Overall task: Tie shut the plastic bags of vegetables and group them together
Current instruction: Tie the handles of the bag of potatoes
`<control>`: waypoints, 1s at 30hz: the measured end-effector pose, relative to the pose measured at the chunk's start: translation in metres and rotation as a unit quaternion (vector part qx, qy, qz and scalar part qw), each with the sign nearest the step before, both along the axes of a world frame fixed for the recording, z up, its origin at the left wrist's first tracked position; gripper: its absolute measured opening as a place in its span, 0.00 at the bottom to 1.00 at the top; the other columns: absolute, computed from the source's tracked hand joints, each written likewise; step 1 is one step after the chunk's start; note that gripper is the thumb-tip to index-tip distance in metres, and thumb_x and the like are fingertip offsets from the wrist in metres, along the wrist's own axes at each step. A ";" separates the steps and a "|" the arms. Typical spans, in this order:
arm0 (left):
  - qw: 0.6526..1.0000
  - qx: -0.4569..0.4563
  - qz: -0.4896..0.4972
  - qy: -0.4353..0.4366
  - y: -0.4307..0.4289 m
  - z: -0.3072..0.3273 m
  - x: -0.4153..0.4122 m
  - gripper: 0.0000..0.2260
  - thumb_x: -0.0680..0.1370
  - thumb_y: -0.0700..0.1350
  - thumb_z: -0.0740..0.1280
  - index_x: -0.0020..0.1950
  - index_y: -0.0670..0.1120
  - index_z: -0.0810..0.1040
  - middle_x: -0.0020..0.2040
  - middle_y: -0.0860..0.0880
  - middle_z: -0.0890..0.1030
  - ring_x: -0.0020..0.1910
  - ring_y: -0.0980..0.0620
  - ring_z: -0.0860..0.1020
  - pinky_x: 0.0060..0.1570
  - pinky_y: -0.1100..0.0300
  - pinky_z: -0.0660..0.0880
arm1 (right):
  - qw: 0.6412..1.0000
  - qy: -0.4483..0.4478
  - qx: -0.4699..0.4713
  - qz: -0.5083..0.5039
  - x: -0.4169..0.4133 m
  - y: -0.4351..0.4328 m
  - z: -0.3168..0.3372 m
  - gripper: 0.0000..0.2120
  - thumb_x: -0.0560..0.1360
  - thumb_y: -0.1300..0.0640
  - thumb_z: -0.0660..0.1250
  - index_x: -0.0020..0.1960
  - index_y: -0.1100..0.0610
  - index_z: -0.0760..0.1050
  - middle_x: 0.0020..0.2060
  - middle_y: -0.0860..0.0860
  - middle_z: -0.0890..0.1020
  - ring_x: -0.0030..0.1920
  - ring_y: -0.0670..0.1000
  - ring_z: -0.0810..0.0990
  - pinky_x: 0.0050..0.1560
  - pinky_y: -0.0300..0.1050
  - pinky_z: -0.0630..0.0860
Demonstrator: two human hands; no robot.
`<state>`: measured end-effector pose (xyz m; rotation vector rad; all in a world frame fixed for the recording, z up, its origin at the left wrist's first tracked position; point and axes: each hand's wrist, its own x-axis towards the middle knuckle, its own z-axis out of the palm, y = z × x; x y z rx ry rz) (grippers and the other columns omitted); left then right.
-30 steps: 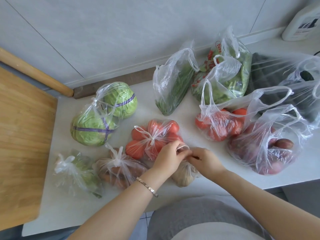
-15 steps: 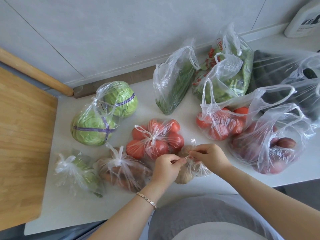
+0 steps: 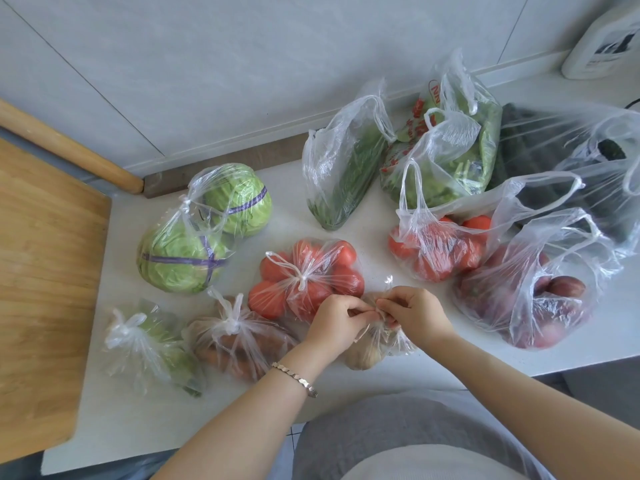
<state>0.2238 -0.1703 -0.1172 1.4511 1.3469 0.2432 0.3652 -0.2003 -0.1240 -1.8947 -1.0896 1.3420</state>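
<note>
Mid-knot on the small bag [image 3: 363, 355] of pale roots. It sits near the front edge of the counter [image 3: 287, 216], just beside the knotted tomato bag [image 3: 306, 275]. My left hand [image 3: 334, 320] and right hand [image 3: 414, 313] each pinch a twisted handle strip above it, fingers curled, knuckles nearly touching. The knot does not look snug yet. Next: pull the ends apart to cinch it, then slide the bag over to the tied group on the left. Open bags [image 3: 436, 247] wait on the right.

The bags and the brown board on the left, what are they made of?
The bags, like the tied tomato bag and the small bag pinched by the left hand and right hand, look like thin clear plastic film: glossy, wrinkled, vegetables showing through. The board looks like wood, matte, with pale grain lines; solid or veneer can't be told.
</note>
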 end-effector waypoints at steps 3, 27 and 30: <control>0.999 -0.003 0.033 -0.007 -0.004 -0.004 0.001 0.01 0.71 0.42 0.72 0.39 0.48 0.83 0.33 0.52 0.80 0.34 0.53 0.77 0.41 0.59 0.75 | 1.000 -0.005 -0.002 -0.028 -0.004 -0.001 -0.001 0.16 0.72 0.62 0.67 0.27 0.50 0.75 0.25 0.49 0.78 0.28 0.49 0.75 0.36 0.44 0.75; 0.997 -0.025 0.072 -0.015 -0.009 -0.012 0.006 0.03 0.72 0.39 0.69 0.43 0.42 0.83 0.34 0.56 0.79 0.37 0.61 0.76 0.43 0.68 0.70 | 0.944 -0.241 0.122 0.187 -0.008 -0.007 -0.006 0.06 0.70 0.63 0.67 0.43 0.61 0.83 0.40 0.60 0.81 0.42 0.58 0.78 0.41 0.45 0.71; 0.998 -0.014 0.061 -0.009 -0.008 -0.011 0.003 0.02 0.72 0.40 0.70 0.42 0.43 0.83 0.35 0.56 0.79 0.40 0.56 0.77 0.47 0.65 0.72 | 0.973 -0.157 0.098 0.138 -0.007 -0.010 -0.002 0.06 0.69 0.63 0.68 0.44 0.59 0.82 0.35 0.50 0.81 0.39 0.47 0.73 0.38 0.36 0.66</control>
